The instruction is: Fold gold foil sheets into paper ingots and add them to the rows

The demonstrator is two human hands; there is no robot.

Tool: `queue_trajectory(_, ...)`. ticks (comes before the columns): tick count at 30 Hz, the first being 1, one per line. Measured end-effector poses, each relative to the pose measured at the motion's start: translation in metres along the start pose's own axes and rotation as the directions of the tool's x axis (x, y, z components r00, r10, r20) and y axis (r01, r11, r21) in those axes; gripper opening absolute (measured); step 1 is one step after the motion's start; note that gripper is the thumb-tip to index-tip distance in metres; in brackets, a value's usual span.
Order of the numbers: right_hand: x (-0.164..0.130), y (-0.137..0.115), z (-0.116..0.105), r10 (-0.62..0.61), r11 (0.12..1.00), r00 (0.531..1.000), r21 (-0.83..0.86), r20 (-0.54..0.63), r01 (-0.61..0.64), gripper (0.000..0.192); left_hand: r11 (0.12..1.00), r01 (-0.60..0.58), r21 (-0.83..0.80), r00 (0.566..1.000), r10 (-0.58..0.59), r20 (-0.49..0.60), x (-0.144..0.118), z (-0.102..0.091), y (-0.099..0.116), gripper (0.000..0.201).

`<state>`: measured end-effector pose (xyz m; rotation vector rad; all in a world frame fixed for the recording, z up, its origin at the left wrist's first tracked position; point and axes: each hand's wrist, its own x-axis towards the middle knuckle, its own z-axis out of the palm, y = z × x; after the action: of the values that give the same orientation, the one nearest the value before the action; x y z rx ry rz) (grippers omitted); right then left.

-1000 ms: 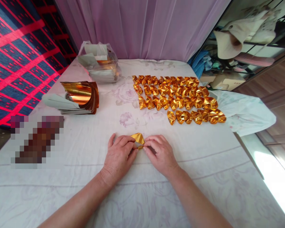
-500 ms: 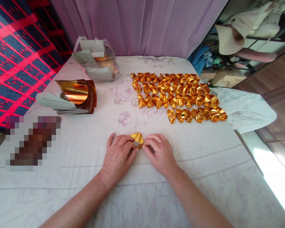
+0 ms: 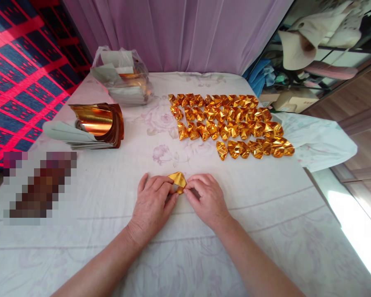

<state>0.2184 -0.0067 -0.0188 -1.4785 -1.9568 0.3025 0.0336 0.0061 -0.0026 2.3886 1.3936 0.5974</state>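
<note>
A small piece of folded gold foil paper (image 3: 179, 179) is held just above or on the cloth, at the middle of the head view. My left hand (image 3: 154, 200) grips its left side, thumb below and fingers above, partly covering it. On the other side, my right hand (image 3: 206, 197) pinches the paper's right corner between thumb and forefinger. Beyond my hands lie rows of folded gold foil pieces (image 3: 230, 131), shaped like small ingots. A stack of gold foil sheets (image 3: 97, 123) with pale backs, curled over, sits to the left.
A clear plastic bag (image 3: 122, 78) of paper sheets stands at the back left of the cloth-covered table (image 3: 117, 255). A pale cloth or bag (image 3: 321, 142) hangs past the right edge. A blurred-out patch (image 3: 40, 187) lies at left. Shelves with a hat (image 3: 299, 49) stand at right.
The lower right of the folded paper shows more gold between my hands, and my right fingertips have shifted slightly. The whole view has moved a little; the rows and stack stay put.
</note>
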Motion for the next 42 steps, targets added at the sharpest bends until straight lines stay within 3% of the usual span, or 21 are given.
queue_trajectory(12,0.0009,-0.0009,0.0012,0.004,1.000,1.000,-0.005,-0.012,-0.004,0.011,1.000,0.001,-0.024,1.000,-0.002,-0.017,-0.0024,-0.0011,-0.0009,0.006)
queue_trajectory(23,0.0010,-0.0006,0.0004,0.001,1.000,1.000,-0.001,-0.013,-0.001,0.011,0.993,-0.117,0.025,0.993,0.118,-0.026,-0.0093,-0.0048,-0.0065,0.022)
queue_trajectory(42,0.0011,-0.0001,0.0000,0.030,0.999,1.000,0.027,0.005,-0.030,0.012,0.994,-0.110,0.028,0.994,0.109,0.002,-0.0085,-0.0049,-0.0062,0.023)
